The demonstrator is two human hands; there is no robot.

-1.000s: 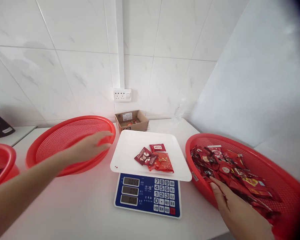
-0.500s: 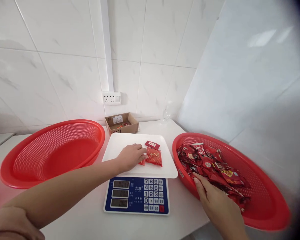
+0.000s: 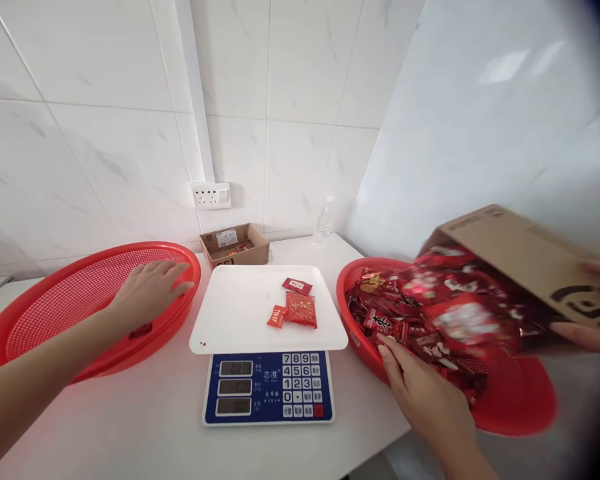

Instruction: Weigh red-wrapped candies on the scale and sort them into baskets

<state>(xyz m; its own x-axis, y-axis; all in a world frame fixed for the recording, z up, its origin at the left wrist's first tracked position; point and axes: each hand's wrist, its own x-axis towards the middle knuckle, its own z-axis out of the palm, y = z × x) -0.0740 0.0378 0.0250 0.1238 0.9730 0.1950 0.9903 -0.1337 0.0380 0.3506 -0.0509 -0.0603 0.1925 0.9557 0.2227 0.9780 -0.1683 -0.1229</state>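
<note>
My left hand, fingers spread and holding nothing, is above the left red plastic basket. A small dark red packet shows below it in that basket. At the near rim of the right red basket, my right hand is closed on the edge; some of its fingers are hidden. Red snack packets fill much of this basket. Between the baskets stands a digital scale with a white tray. Three red packets lie on the tray's right half.
On the right, another person's hands tilt a cardboard box, and blurred red packets slide from it into the right basket. A small open carton and a clear plastic bottle stand near the wall, below a socket.
My left hand has moved left from the tray to above the left basket. Another person's tilted box has come in, pouring packets. The scale's top reading differs. My right hand stays at the rim.
</note>
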